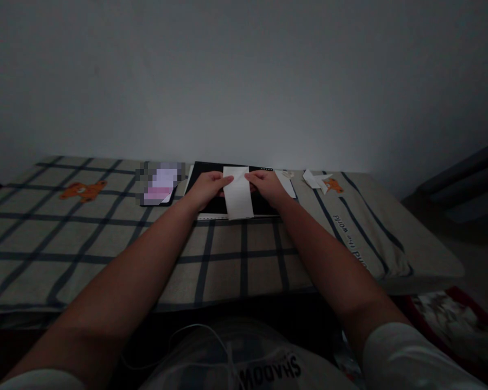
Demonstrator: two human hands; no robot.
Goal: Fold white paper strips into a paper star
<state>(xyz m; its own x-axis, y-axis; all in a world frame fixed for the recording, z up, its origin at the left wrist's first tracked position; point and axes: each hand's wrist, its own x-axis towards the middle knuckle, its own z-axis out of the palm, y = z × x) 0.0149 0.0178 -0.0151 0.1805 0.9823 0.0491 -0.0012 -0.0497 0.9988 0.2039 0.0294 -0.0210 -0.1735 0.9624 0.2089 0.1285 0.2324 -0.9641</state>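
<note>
A white strip of paper (239,197) is held upright between my two hands, its top edge creased. My left hand (207,188) pinches its left side with the thumb in front. On the other side, my right hand (268,187) grips the upper right edge between thumb and fingers. Behind and beneath the paper lies a dark flat folder or notebook (207,168), with white sheets showing at its edges. To its right rests a folded white paper piece (315,180) with pointed ends.
A phone (160,184) with a lit, blurred screen lies left of the folder. Checked cloth (244,260) with bear prints covers the table. A grey wall (244,81) stands behind it. Below right is a red-rimmed container (467,298) with crumpled white material. A white cable (199,326) crosses my lap.
</note>
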